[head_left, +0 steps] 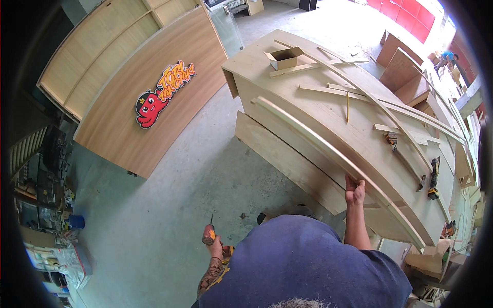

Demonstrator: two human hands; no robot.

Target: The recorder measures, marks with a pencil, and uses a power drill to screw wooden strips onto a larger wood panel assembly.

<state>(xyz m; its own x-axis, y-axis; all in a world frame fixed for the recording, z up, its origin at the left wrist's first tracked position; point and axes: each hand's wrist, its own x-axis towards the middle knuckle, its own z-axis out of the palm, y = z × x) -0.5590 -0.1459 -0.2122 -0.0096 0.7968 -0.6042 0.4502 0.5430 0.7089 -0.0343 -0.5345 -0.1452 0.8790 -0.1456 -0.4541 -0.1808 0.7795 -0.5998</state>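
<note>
My left hand [216, 248] is low at my left side, closed round a cordless drill [209, 234] with a red and dark body. A thin bit points away from me, over the floor. On the other side my right hand [355, 190] grips a long pale wood strip [328, 148] from below, fingers partly hidden behind it. This strip runs diagonally along the near edge of a large plywood workpiece [287, 84] with a curved side. On its top lie a yellow pencil [347, 108], a yellow-and-black power tool [434, 178] and a hammer [411, 165].
More wood strips [354, 84] and a small open cardboard box [284, 58] rest on the workpiece. At left stands a curved wood-faced counter [154, 118] with a red cartoon sign. Shelves with a blue bucket [76, 222] line the left side. Another person [448, 57] bends far right.
</note>
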